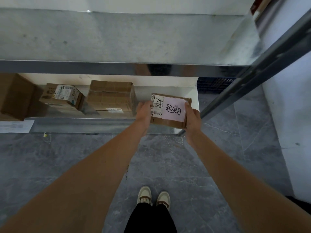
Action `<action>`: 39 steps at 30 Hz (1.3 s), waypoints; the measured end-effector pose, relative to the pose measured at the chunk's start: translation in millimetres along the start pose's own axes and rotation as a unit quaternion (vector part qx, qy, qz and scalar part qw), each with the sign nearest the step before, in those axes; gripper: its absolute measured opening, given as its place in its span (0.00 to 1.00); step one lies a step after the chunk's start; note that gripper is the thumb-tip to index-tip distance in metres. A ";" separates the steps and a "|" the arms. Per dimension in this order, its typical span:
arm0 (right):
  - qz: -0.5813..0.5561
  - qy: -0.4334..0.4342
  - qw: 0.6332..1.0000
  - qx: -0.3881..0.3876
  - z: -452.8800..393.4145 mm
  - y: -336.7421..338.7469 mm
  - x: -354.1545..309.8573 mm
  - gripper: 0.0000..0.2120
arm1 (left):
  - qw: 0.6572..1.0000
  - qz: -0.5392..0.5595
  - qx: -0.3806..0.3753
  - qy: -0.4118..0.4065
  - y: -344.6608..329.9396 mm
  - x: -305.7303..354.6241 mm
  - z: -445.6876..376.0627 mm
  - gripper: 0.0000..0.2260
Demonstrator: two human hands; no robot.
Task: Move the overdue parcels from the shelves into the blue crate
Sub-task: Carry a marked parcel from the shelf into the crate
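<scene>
Both your arms reached forward: left hand (pixel 144 113) and right hand (pixel 193 118) gripped the parcel (pixel 170 110), fingers curled on its edges, above the lower shelf (pixel 178 91) at 1 o'clock.

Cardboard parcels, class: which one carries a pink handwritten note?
The flat parcel held between the left hand and right hand, rightmost on the lower shelf; the others show only white printed labels or none.

Matt cardboard parcel (pixel 170 111) w/ pink paper label (pixel 174 109); glossy metal shelf (pixel 101 68); smooth stone floor (pixel 176 165).
</scene>
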State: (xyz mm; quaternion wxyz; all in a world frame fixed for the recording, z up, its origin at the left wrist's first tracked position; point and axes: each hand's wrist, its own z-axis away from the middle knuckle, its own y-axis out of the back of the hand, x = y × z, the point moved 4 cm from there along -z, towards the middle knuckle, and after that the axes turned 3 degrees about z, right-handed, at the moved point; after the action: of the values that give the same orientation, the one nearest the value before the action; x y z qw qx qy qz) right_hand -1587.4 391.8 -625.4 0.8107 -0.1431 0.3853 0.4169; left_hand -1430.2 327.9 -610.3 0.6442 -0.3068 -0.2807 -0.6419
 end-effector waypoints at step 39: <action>-0.284 0.016 0.929 0.237 223.4 203.8 -50.3 0.22 | 0.886 -0.273 -0.344 -0.150 -159.7 36.3 271.5 0.16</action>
State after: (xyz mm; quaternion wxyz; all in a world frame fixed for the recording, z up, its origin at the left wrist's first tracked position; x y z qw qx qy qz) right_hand -1652.7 611.5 -421.9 0.8994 -0.0571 0.4288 0.0632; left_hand -1580.3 511.3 -399.7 0.2481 -0.5131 -0.2079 -0.7950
